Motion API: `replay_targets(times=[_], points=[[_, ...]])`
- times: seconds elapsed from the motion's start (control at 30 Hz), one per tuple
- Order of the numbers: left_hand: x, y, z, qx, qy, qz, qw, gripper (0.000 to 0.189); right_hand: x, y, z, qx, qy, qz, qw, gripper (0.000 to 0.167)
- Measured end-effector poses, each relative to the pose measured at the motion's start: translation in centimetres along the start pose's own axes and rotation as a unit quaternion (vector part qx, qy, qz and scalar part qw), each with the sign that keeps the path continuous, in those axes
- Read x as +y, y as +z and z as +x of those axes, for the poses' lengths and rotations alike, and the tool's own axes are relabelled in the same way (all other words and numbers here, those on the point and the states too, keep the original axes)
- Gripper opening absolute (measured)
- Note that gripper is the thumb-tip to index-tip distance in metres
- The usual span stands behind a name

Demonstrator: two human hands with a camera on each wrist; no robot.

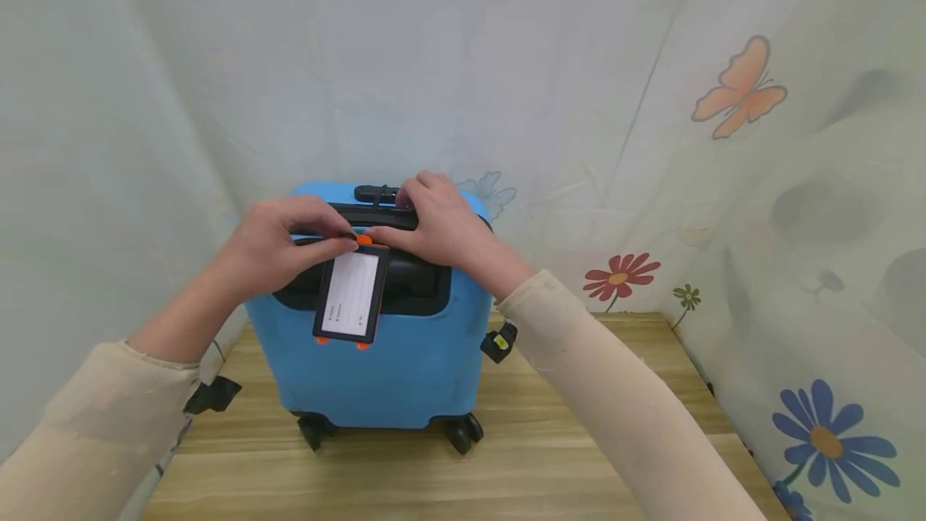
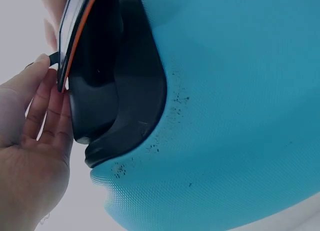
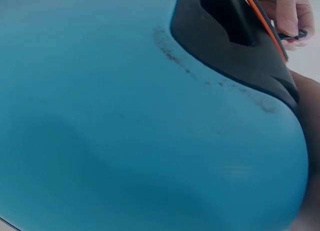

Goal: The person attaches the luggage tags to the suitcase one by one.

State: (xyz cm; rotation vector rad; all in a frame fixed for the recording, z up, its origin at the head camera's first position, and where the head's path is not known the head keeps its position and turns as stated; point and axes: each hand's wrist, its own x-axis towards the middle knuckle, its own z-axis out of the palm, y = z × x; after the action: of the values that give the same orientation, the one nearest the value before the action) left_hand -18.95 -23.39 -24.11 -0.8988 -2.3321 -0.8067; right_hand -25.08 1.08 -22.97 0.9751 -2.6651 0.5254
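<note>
A luggage tag [image 1: 350, 292] with a black frame, orange edge and white card hangs before the black handle recess of a blue suitcase [image 1: 391, 368]. My left hand [image 1: 278, 248] pinches the tag's short black strap end [image 2: 53, 58] between thumb and fingertips at the tag's top. In the right wrist view, the strap end sticks out past the left fingertips. My right hand [image 1: 448, 219] lies over the suitcase's top handle [image 1: 369, 215], fingers apart from the thumb. Its thumb reaches the orange tab [image 1: 364, 239] on the tag. The right fingertips are partly hidden behind the handle.
The suitcase stands upright on its black wheels [image 1: 459, 432] on a wood-grain tabletop [image 1: 550, 457]. A printed curtain [image 1: 550, 63] hangs close behind and at both sides. Black straps with buckles [image 1: 499, 342] stick out near both sleeves.
</note>
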Motion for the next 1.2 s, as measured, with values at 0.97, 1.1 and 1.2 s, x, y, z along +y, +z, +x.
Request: replay_targets(times=[0.97, 1.1, 1.2], points=[[-0.8, -0.4, -0.6, -0.007, -0.032, 0.000, 0.9995, 0.013, -0.2, -0.4, 1.6, -0.058, -0.063, -0.006, 0.9963, 0.047], [-0.8, -0.3, -0.6, 0.001, -0.040, -0.004, 0.9992, 0.014, -0.1, -0.5, 1.9, -0.070, -0.068, 0.003, 0.9952, 0.050], [-0.7, -0.2, -0.7, 0.011, -0.042, -0.011, 0.9990, 0.014, -0.1, -0.6, 2.1, -0.079, -0.074, 0.014, 0.9940, 0.052]])
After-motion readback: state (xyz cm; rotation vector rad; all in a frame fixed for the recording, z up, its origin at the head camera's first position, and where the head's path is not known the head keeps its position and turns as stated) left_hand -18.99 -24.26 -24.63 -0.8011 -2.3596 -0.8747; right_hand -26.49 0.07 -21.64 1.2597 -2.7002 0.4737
